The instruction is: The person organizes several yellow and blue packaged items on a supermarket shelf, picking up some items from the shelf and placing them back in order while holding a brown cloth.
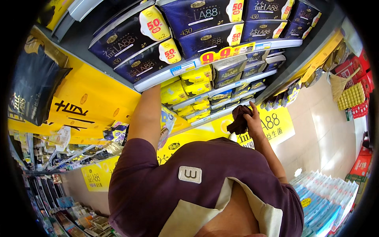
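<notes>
My left forearm [146, 115] reaches under the front edge of the upper shelf [213, 62], beside yellow soft packs [174, 91] on the shelf below. The left hand itself is hidden behind that edge. On the other side, my right hand [254, 118] grips a crumpled dark brown cloth [239, 117] in front of the lower shelves. Dark blue packs of sanitary pads [124, 44] stand stacked in rows on the upper shelf, with yellow and white labels on their corners. More dark packs [229, 71] sit to the right of the yellow ones.
A yellow printed panel [94, 109] with a hanging black pack [34, 80] flanks the shelf on the left. Yellow printed sheets [278, 126] lie on the tiled floor [311, 139]. Blue and white packs [322, 201] are stacked at lower right; a straw broom [339, 84] is beyond.
</notes>
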Demonstrator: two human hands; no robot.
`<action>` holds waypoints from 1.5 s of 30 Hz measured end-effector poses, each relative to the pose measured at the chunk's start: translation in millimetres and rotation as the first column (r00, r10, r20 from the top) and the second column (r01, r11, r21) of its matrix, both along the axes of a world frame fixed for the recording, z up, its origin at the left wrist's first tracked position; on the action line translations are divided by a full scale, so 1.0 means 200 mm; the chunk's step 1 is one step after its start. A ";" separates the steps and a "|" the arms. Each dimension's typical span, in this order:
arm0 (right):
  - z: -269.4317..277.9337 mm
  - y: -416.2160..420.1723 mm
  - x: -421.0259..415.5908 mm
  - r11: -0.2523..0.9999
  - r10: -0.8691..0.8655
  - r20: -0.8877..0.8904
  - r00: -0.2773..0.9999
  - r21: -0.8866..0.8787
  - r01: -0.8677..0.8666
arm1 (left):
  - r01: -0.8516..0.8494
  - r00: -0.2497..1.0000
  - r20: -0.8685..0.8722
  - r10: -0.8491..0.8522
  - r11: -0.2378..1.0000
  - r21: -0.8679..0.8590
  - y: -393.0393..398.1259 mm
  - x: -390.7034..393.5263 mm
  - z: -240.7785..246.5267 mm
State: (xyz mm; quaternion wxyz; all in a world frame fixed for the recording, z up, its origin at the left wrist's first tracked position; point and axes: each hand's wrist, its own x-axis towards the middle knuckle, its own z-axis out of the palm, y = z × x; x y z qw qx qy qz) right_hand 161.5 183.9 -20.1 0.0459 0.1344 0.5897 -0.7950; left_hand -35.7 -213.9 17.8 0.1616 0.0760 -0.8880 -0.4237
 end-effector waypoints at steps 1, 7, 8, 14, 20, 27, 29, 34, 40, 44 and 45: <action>0.00 0.00 -0.01 1.000 0.014 0.003 1.000 0.006 -0.014 | -0.005 1.000 -0.016 0.004 0.998 -0.066 0.01 0.00 0.00; -0.02 -0.06 -0.06 0.996 0.082 -0.007 0.997 -0.028 -0.082 | -0.061 0.992 -0.124 0.006 0.892 -0.447 0.07 0.06 0.02; -0.02 -0.07 -0.07 0.996 0.088 -0.030 0.996 -0.015 -0.088 | -0.076 0.990 -0.142 0.005 0.865 -0.496 0.08 0.07 0.01; -0.03 -0.18 -0.15 0.961 0.272 -0.084 0.959 -0.037 -0.276 | -0.075 0.989 0.057 0.134 0.804 -0.589 0.28 0.30 0.19; -0.04 -0.39 -0.24 0.927 0.366 -0.060 0.929 -0.066 -0.370 | -0.152 0.986 -0.031 0.166 0.784 -0.602 0.36 0.56 0.30; -0.13 -0.73 -0.55 0.930 0.309 0.052 0.950 -0.226 -0.290 | -0.230 0.968 -0.055 0.246 0.774 -0.590 0.38 0.54 0.24; -0.14 -0.80 -0.57 0.941 0.205 0.124 0.971 -0.299 -0.161 | -0.236 0.967 -0.052 0.249 0.801 -0.551 0.38 0.56 0.25; -0.20 -0.86 -0.69 0.970 0.056 0.240 0.969 -0.244 0.004 | -0.275 0.961 -0.158 0.227 0.836 -0.476 0.37 0.52 0.20; -0.10 -0.82 -0.71 0.962 0.024 0.099 0.995 -0.274 0.004 | -0.428 0.867 -0.343 0.362 0.894 -0.137 0.43 0.55 0.14; -0.01 -0.83 -0.61 0.971 0.006 0.119 0.993 -0.238 0.022 | -0.376 0.891 -0.278 0.360 0.927 -0.005 0.45 0.62 0.13; -0.01 -0.82 -0.62 0.965 0.043 0.084 0.996 -0.263 -0.019 | -0.367 0.894 -0.275 0.354 0.930 0.003 0.45 0.63 0.14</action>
